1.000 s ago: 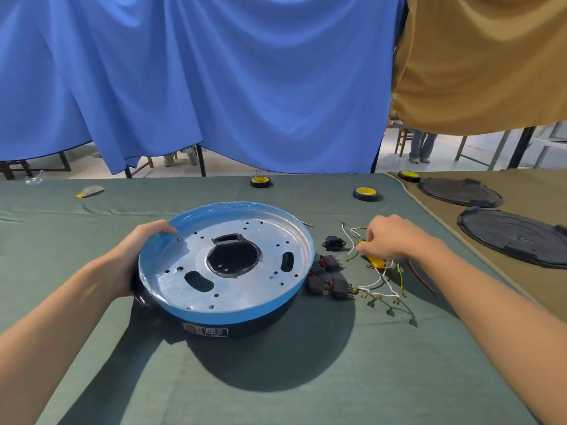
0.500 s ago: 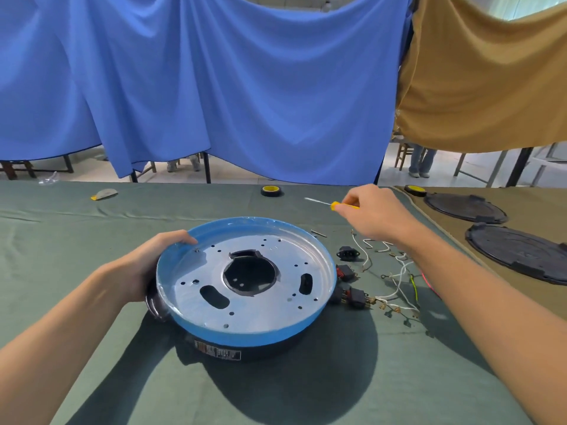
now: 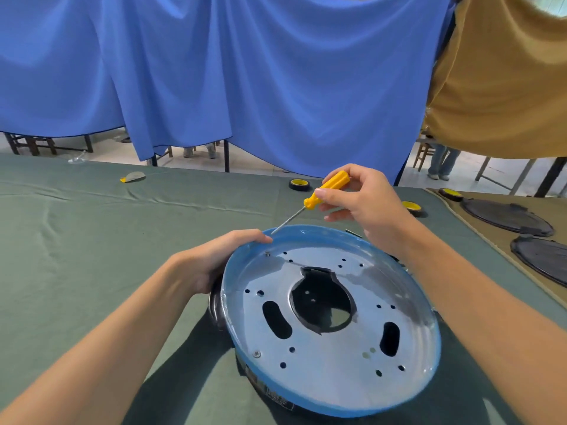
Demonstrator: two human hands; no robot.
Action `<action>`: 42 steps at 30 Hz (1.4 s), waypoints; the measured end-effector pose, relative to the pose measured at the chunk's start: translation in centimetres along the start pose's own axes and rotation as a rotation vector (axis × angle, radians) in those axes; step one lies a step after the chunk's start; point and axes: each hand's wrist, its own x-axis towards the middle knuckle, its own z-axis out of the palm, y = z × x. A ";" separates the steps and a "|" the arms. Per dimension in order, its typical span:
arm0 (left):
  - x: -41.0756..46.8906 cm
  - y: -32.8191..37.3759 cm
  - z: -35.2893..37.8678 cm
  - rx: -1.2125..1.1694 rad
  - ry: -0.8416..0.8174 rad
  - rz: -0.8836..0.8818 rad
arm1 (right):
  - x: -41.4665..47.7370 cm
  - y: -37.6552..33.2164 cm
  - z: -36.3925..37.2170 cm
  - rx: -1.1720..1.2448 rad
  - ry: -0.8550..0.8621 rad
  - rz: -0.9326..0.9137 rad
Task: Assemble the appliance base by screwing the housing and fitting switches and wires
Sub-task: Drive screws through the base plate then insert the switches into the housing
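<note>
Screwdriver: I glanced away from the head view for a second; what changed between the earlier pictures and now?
The right hand lifted the yellow screwdriver from among the wires and carried it left; its tip now points down at the far-left rim of the housing. The left hand kept gripping that rim; the housing stayed on the green cloth.

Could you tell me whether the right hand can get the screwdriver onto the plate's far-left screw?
Probably yes: the right hand holds the screwdriver tip close to that screw, nothing between; the left hand grips the rim beside it.
</note>
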 end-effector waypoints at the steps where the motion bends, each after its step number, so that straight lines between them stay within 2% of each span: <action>1: 0.2 0.0 0.2 0.009 -0.013 -0.001 | -0.1 0.0 0.0 0.026 -0.008 0.004; 6: 1.6 0.5 1.5 0.022 -0.122 0.027 | -0.4 0.3 -0.3 0.050 -0.016 -0.044; 11: 2.7 1.1 1.5 0.049 -0.173 0.025 | -0.1 0.5 -1.5 -0.099 0.169 -0.161; 19: 4.1 1.3 1.1 0.085 -0.243 -0.033 | 0.5 1.0 -0.9 -0.354 0.205 -0.265; 26: 4.1 1.5 0.7 0.160 -0.244 -0.057 | 0.5 0.9 0.9 -0.323 0.143 -0.333; 42: 4.6 1.3 0.8 0.180 -0.251 -0.007 | 0.4 1.4 1.4 -0.403 -0.043 -0.350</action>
